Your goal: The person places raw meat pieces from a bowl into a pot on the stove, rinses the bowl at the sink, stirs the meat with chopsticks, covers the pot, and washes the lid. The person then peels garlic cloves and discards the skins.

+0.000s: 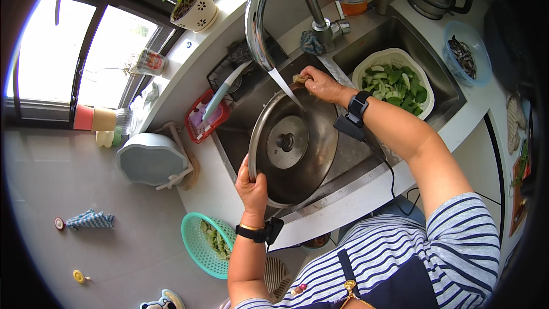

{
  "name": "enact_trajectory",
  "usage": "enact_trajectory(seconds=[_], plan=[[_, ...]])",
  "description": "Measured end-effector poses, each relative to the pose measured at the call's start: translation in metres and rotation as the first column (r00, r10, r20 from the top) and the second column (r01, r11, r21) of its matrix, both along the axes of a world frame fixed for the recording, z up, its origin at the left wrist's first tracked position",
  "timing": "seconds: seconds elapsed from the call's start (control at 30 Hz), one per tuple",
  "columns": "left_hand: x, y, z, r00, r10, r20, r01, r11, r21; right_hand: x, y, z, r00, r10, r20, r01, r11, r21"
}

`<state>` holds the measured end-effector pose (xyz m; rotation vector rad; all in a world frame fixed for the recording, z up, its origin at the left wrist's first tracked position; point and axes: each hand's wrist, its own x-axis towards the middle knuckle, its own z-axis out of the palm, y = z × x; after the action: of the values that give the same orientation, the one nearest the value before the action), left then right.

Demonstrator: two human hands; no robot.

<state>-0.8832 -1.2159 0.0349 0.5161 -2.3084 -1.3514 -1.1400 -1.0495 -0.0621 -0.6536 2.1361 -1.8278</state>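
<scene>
A wide, round metal lid (315,154) with a knob fitting at its centre is tilted over the left sink basin (349,154). My left hand (252,184) grips its rim at the lower left, thumb on the near face. At the upper right of the rim, my right hand (321,86) is closed around a small yellowish-brown scrubbing pad (300,78), partly hidden by the fingers. Water (285,88) runs from the curved chrome faucet (254,21) onto the lid's upper part.
In the right basin (401,30) sits a white colander (429,94) of cut green leaves (392,81). A red basket (197,135) and a grey basin (150,159) stand left. Below is a turquoise basket (193,249). A blue bowl (482,58) stands at the right.
</scene>
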Motion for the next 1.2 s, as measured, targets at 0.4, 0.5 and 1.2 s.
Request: enact_trajectory(seconds=[0.4,0.5,1.2], plan=[[-0.039,0.004,0.0,0.978,-0.194,0.069,0.205,0.95,-0.237,0.037,-0.02,0.036,0.938,0.166,-0.303,-0.185,0.982,-0.033],[-0.023,0.0,0.007,0.986,-0.158,0.055,0.166,0.967,-0.194,0.009,-0.003,-0.004,0.997,0.053,-0.048,-0.054,0.998,-0.017],[-0.011,-0.028,0.0,0.997,-0.068,-0.047,0.056,0.972,-0.228,0.021,0.008,-0.032,0.998,-0.053,0.029,0.049,0.991,0.122]])
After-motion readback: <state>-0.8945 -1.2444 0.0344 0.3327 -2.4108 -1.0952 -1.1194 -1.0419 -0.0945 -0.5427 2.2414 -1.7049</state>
